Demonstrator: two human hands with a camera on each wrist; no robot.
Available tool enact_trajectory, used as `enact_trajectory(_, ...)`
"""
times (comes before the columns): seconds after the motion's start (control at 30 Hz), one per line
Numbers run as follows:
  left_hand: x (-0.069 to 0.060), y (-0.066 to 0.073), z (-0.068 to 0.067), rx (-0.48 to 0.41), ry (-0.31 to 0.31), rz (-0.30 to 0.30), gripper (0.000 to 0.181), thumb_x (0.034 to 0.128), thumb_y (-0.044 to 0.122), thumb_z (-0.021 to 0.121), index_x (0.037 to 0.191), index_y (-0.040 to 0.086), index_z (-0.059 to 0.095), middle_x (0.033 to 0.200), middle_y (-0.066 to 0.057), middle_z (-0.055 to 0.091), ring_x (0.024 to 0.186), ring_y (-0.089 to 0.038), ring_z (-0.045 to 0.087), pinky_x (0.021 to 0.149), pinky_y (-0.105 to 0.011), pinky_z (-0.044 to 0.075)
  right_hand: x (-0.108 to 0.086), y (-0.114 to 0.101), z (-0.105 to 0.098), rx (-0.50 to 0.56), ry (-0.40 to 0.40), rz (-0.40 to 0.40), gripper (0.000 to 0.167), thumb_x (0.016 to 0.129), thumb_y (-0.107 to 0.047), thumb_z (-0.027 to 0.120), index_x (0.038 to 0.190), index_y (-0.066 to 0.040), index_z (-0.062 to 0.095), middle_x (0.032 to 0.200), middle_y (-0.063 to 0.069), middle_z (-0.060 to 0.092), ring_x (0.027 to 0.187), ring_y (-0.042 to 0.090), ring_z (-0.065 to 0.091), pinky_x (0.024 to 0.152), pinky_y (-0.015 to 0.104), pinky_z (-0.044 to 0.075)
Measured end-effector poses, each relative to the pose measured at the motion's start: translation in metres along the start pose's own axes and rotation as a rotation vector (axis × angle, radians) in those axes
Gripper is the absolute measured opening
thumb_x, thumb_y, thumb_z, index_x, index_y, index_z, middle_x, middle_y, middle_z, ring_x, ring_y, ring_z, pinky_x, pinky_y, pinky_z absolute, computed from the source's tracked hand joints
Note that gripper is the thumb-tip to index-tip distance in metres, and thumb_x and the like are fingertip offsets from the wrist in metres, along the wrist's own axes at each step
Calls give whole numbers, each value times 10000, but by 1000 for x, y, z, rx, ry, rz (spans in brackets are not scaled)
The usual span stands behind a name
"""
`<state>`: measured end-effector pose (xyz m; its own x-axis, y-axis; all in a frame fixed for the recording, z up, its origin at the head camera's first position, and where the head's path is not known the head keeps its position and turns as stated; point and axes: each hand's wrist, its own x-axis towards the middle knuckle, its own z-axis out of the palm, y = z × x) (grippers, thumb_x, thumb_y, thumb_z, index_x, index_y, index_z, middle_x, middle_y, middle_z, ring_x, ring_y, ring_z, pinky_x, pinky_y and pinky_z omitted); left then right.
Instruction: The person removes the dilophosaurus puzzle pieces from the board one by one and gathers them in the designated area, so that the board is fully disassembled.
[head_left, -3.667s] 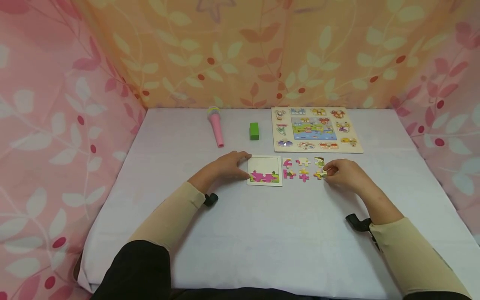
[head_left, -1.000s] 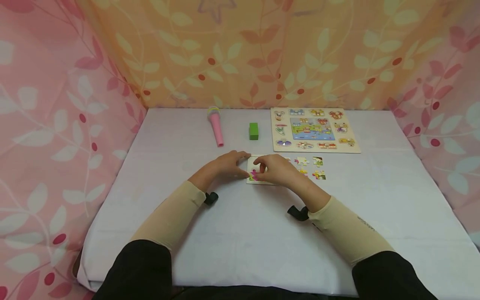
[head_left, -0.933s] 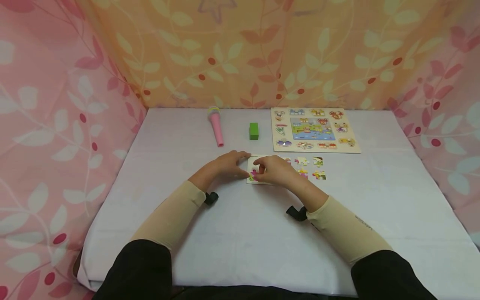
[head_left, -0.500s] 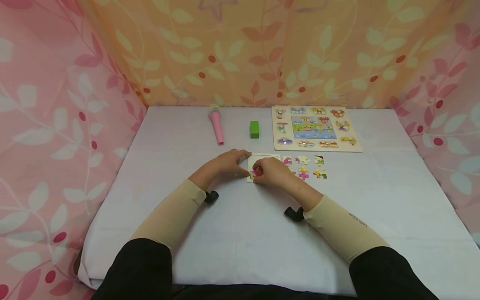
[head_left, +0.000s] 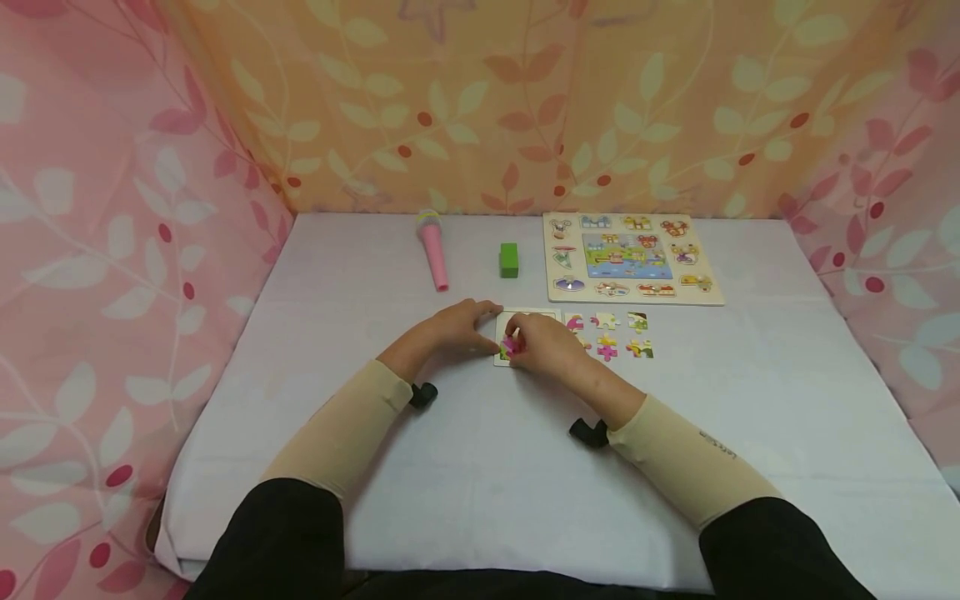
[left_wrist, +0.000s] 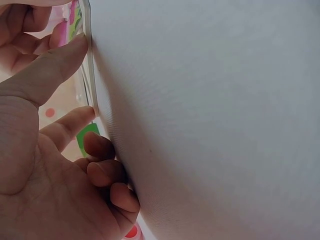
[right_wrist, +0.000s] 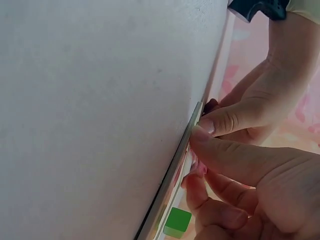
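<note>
My left hand [head_left: 456,327] rests at the left side of a small white puzzle tray [head_left: 536,312], thumb and index finger extended against its edge. In the left wrist view, the other fingers are bent beside it. My right hand [head_left: 551,343] reaches over the tray and pinches a pink puzzle piece [head_left: 510,343] near the lower left corner. That hand hides the rest of the tray's lower row. Several loose puzzle pieces [head_left: 606,321] lie in two rows to the right of the tray, one partly covered by the right hand.
A pink toy microphone [head_left: 434,257] and a green block [head_left: 509,261] lie behind the tray. A wooden picture puzzle board [head_left: 558,293] lies at the back right of the white-covered table [head_left: 480,483]. Patterned cloth [head_left: 480,100] surrounds the table's back and sides.
My right hand has gone from the rightmost loose pieces leftward over the tray, lately shifting slightly towards its lower left corner. My left hand stays at the tray's edge.
</note>
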<state>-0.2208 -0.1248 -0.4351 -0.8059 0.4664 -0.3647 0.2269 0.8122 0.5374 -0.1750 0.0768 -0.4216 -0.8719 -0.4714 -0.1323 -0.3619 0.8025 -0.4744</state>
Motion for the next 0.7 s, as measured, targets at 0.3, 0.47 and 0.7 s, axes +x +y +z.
enact_trajectory(0.3,-2,2,1,0,-1,-24,800,888,363,805,1579,236,422,1283,-116,538,1122,-252,494,994,-443,463,-4,-2,-6,2,3,-39,416,850,-180,843,1202,-29,680,935,48,640,851,211,577,749,338,509)
enact_trajectory(0.47,-1,2,1,3,-1,-25,806,886,386,809,1577,236,423,1365,-127,526,1176,-254,495,1046,-477,447,-12,-5,-17,63,14,-26,428,848,-209,848,1212,-50,689,999,52,642,882,218,572,756,339,504)
enact_trajectory(0.7,-1,3,0,23,-6,-30,799,895,397,797,1579,237,417,1399,-122,515,1207,-253,489,1051,-481,443,-28,-2,-36,101,69,-59,432,855,-200,828,1234,-57,677,1079,93,649,978,290,589,836,412,495)
